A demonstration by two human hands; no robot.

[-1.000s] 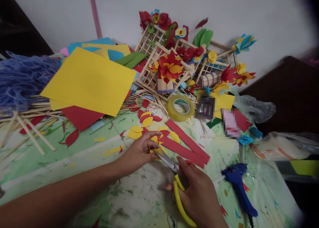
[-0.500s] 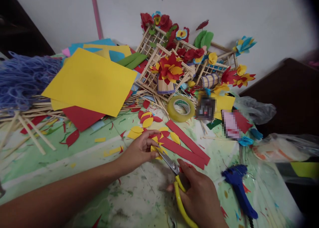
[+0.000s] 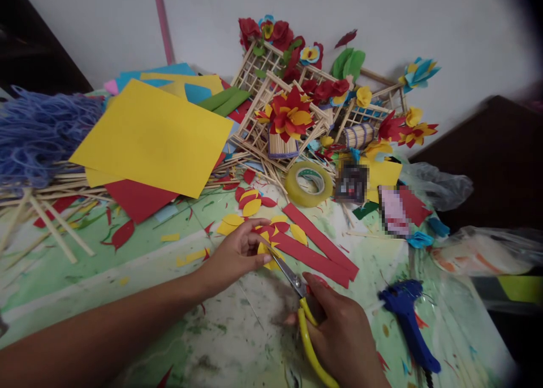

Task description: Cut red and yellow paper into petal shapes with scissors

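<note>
My right hand [image 3: 337, 326] is closed around the yellow handles of a pair of scissors [image 3: 297, 281], whose blades point up and left. The blade tips reach my left hand [image 3: 237, 252], which has its thumb and fingers bent towards each other at a yellow paper piece [image 3: 267, 257]. How firmly the fingers hold that piece is hard to make out. Just behind the blades lie two red paper strips [image 3: 311, 258]. Yellow petals [image 3: 298, 234] and red ones lie around the fingertips.
Tape roll [image 3: 309, 184], stick frames with paper flowers [image 3: 291, 116] and a yellow sheet [image 3: 153, 139] are farther back. Blue yarn [image 3: 42, 136] lies at the left. A blue glue gun [image 3: 409, 323] and a plastic bag [image 3: 479, 252] are at the right.
The left fingers have shifted slightly at the yellow paper near the blade tips. The scissors remain in my right hand, almost in the same place.
</note>
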